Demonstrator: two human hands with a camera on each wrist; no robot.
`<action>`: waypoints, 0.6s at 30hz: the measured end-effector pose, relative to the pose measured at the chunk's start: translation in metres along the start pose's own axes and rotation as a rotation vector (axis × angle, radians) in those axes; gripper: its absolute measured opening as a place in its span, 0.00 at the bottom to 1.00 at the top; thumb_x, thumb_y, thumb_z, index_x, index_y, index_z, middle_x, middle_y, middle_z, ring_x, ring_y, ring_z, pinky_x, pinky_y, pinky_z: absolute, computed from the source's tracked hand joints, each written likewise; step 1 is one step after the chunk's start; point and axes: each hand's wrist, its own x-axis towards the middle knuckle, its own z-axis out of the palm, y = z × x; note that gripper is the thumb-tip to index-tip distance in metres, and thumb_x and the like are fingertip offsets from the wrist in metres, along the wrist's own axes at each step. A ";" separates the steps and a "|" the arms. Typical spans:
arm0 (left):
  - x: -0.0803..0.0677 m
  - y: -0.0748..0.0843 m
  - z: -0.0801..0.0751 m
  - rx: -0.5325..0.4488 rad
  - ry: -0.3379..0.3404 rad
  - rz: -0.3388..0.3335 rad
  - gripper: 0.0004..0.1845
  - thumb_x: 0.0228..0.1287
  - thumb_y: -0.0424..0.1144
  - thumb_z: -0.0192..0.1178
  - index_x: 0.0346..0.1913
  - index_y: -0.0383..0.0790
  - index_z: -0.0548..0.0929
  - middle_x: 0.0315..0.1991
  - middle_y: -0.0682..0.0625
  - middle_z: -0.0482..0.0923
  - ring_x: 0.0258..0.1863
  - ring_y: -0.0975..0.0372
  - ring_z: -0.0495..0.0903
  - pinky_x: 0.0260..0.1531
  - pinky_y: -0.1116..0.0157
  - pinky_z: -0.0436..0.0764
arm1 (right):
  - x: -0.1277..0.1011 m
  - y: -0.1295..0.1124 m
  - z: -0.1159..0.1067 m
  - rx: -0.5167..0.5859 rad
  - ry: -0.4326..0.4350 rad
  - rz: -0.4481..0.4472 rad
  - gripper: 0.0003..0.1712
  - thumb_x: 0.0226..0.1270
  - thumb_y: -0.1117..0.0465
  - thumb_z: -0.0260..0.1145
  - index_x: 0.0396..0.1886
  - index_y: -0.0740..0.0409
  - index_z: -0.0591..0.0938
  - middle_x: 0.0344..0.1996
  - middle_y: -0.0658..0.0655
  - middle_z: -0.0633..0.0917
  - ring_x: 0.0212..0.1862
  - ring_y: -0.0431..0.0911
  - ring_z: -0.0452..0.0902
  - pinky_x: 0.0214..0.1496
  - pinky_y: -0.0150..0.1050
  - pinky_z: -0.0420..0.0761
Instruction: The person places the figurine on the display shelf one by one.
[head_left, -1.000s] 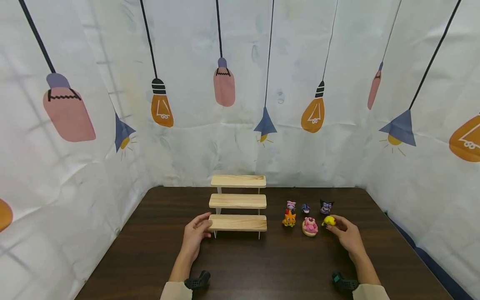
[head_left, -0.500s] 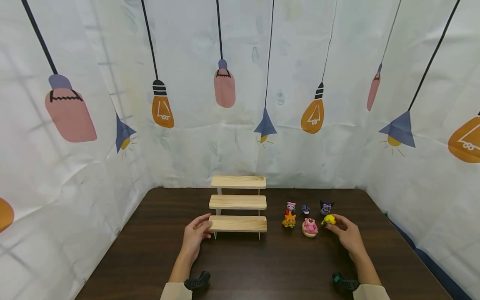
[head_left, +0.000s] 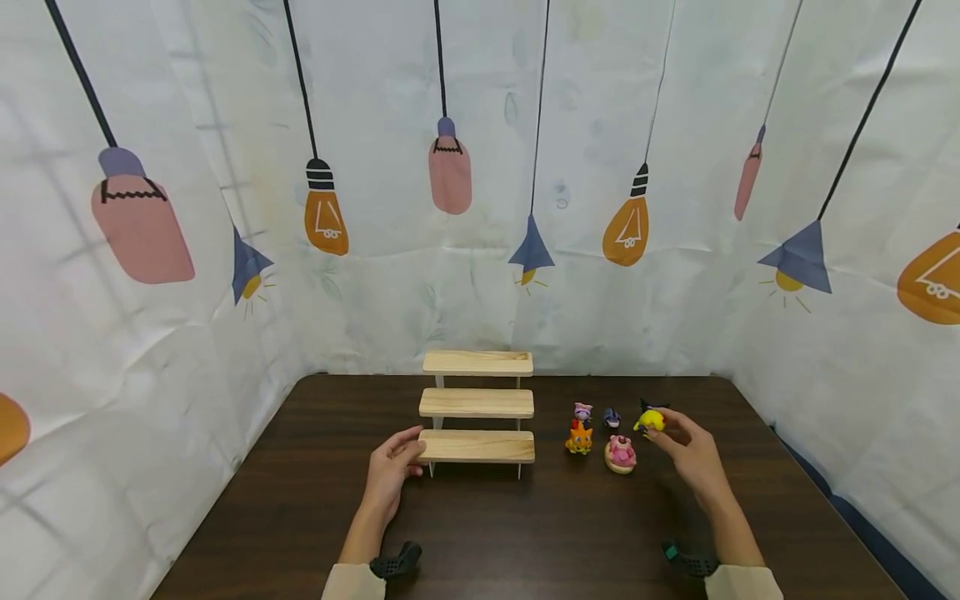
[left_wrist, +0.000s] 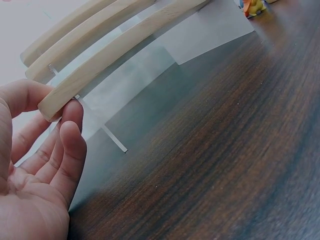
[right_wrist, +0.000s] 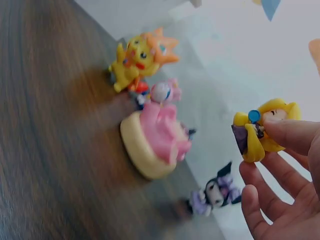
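My left hand (head_left: 390, 471) pinches the left end of the lowest board on a three-tier wooden display stand (head_left: 476, 447). In the left wrist view the thumb and fingers grip that board's end (left_wrist: 55, 102). With fingertips and thumb, my right hand (head_left: 696, 461) holds a small yellow-haired figurine (right_wrist: 262, 127) in a purple dress, raised off the table. From the head, this figurine hides most of a black-eared purple figurine (right_wrist: 212, 195) behind it. Left of it sits a pink figurine in a cream ring (head_left: 620, 454).
An orange-and-yellow figurine (head_left: 578, 438), a pink-headed one (head_left: 582, 412) and a small dark-blue one (head_left: 612, 417) stand between stand and right hand. The dark wooden table (head_left: 525, 533) ends at a white curtain (head_left: 480, 308) printed with lamps.
My right hand has moved the yellow-haired figurine up and slightly left, in front of the black-eared one. My left hand stays on the stand's lowest board.
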 end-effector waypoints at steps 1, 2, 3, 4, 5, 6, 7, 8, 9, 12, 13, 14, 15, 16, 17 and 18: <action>0.000 0.000 0.000 0.000 0.001 0.001 0.24 0.71 0.37 0.65 0.67 0.33 0.78 0.46 0.50 0.87 0.31 0.62 0.82 0.31 0.67 0.84 | 0.000 -0.003 0.001 0.003 0.000 -0.013 0.33 0.75 0.44 0.64 0.72 0.54 0.73 0.61 0.63 0.79 0.50 0.32 0.76 0.51 0.37 0.79; 0.000 0.000 0.000 0.000 0.000 0.002 0.24 0.71 0.37 0.65 0.67 0.33 0.78 0.46 0.50 0.87 0.31 0.62 0.82 0.31 0.67 0.84 | -0.001 -0.005 0.002 0.004 -0.003 -0.025 0.33 0.75 0.44 0.64 0.72 0.54 0.73 0.61 0.63 0.79 0.49 0.32 0.76 0.50 0.37 0.79; 0.000 0.000 0.000 0.000 0.001 0.002 0.24 0.71 0.37 0.65 0.67 0.33 0.78 0.47 0.49 0.87 0.31 0.62 0.82 0.31 0.67 0.84 | -0.001 -0.008 0.003 0.009 -0.003 -0.036 0.33 0.75 0.44 0.64 0.72 0.55 0.73 0.60 0.63 0.80 0.49 0.32 0.76 0.50 0.37 0.79; 0.000 0.000 0.001 0.000 0.002 0.003 0.24 0.71 0.37 0.65 0.66 0.33 0.78 0.47 0.49 0.86 0.31 0.62 0.82 0.30 0.67 0.84 | -0.002 -0.010 0.004 0.010 -0.004 -0.046 0.32 0.75 0.45 0.64 0.71 0.55 0.74 0.60 0.62 0.80 0.49 0.31 0.75 0.49 0.37 0.79; 0.000 0.000 0.001 -0.003 0.002 0.002 0.24 0.70 0.37 0.65 0.66 0.33 0.78 0.47 0.50 0.86 0.31 0.62 0.82 0.30 0.67 0.84 | -0.002 -0.013 0.006 0.013 -0.004 -0.053 0.32 0.75 0.45 0.65 0.71 0.55 0.74 0.60 0.62 0.80 0.49 0.31 0.75 0.49 0.36 0.79; 0.000 0.000 0.001 -0.005 0.003 0.002 0.24 0.70 0.37 0.65 0.66 0.33 0.78 0.46 0.50 0.86 0.31 0.62 0.82 0.30 0.67 0.84 | -0.003 -0.016 0.007 0.017 -0.006 -0.061 0.31 0.75 0.45 0.65 0.71 0.54 0.75 0.60 0.61 0.80 0.49 0.30 0.75 0.49 0.34 0.79; 0.000 0.000 0.001 -0.008 0.003 0.002 0.24 0.70 0.37 0.65 0.66 0.33 0.78 0.46 0.50 0.86 0.31 0.62 0.82 0.30 0.67 0.84 | -0.003 -0.018 0.009 0.024 -0.009 -0.069 0.31 0.75 0.46 0.65 0.71 0.55 0.75 0.61 0.61 0.80 0.49 0.29 0.75 0.49 0.33 0.80; 0.000 0.000 0.001 -0.009 0.002 0.003 0.24 0.70 0.37 0.65 0.66 0.32 0.78 0.46 0.50 0.87 0.30 0.62 0.82 0.30 0.68 0.84 | -0.004 -0.020 0.010 0.035 -0.014 -0.077 0.30 0.75 0.46 0.65 0.71 0.55 0.75 0.61 0.60 0.79 0.49 0.30 0.75 0.49 0.32 0.80; 0.000 0.000 0.001 -0.012 0.001 0.003 0.25 0.70 0.37 0.65 0.66 0.32 0.78 0.45 0.50 0.87 0.30 0.62 0.82 0.30 0.68 0.84 | -0.004 -0.023 0.012 0.044 -0.015 -0.084 0.30 0.75 0.47 0.65 0.70 0.54 0.75 0.61 0.60 0.79 0.50 0.30 0.76 0.50 0.31 0.80; 0.000 0.000 0.001 -0.018 0.001 0.004 0.25 0.70 0.37 0.66 0.67 0.32 0.77 0.44 0.51 0.87 0.30 0.62 0.82 0.30 0.68 0.84 | -0.006 -0.032 0.017 0.064 -0.031 -0.110 0.29 0.75 0.47 0.64 0.70 0.53 0.76 0.60 0.59 0.80 0.52 0.35 0.77 0.50 0.30 0.81; 0.000 0.000 0.001 -0.018 0.001 0.005 0.25 0.70 0.37 0.66 0.67 0.32 0.77 0.44 0.51 0.87 0.30 0.62 0.82 0.30 0.68 0.84 | -0.006 -0.035 0.018 0.069 -0.036 -0.120 0.28 0.76 0.48 0.64 0.70 0.53 0.76 0.59 0.60 0.80 0.53 0.38 0.77 0.50 0.31 0.81; 0.000 0.000 0.001 -0.018 0.001 0.006 0.25 0.70 0.37 0.66 0.67 0.32 0.77 0.44 0.51 0.87 0.30 0.62 0.82 0.30 0.68 0.84 | -0.006 -0.039 0.020 0.067 -0.039 -0.129 0.28 0.76 0.48 0.64 0.69 0.53 0.76 0.58 0.60 0.80 0.53 0.40 0.77 0.50 0.32 0.82; 0.000 0.000 0.001 -0.020 0.002 0.006 0.25 0.70 0.37 0.66 0.67 0.32 0.77 0.44 0.51 0.87 0.30 0.62 0.82 0.30 0.68 0.84 | -0.006 -0.042 0.022 0.066 -0.041 -0.137 0.27 0.75 0.48 0.64 0.69 0.53 0.77 0.58 0.60 0.80 0.52 0.42 0.78 0.50 0.33 0.82; 0.000 0.000 0.001 -0.020 0.003 0.006 0.25 0.70 0.37 0.66 0.67 0.32 0.77 0.44 0.51 0.87 0.30 0.62 0.82 0.30 0.68 0.84 | -0.006 -0.045 0.024 0.068 -0.045 -0.146 0.27 0.75 0.48 0.65 0.68 0.53 0.77 0.56 0.60 0.80 0.52 0.43 0.78 0.49 0.34 0.83; 0.000 0.000 0.001 -0.020 0.003 0.006 0.25 0.70 0.37 0.66 0.67 0.32 0.77 0.44 0.51 0.87 0.30 0.62 0.82 0.30 0.68 0.84 | -0.006 -0.049 0.027 0.074 -0.051 -0.154 0.26 0.75 0.49 0.65 0.68 0.53 0.77 0.55 0.60 0.81 0.51 0.44 0.78 0.49 0.36 0.84; -0.001 0.000 0.001 -0.022 0.003 0.005 0.25 0.70 0.37 0.66 0.67 0.31 0.77 0.44 0.51 0.87 0.30 0.62 0.82 0.30 0.68 0.84 | -0.006 -0.052 0.029 0.079 -0.058 -0.162 0.26 0.75 0.50 0.65 0.67 0.53 0.77 0.55 0.61 0.81 0.50 0.44 0.79 0.49 0.37 0.85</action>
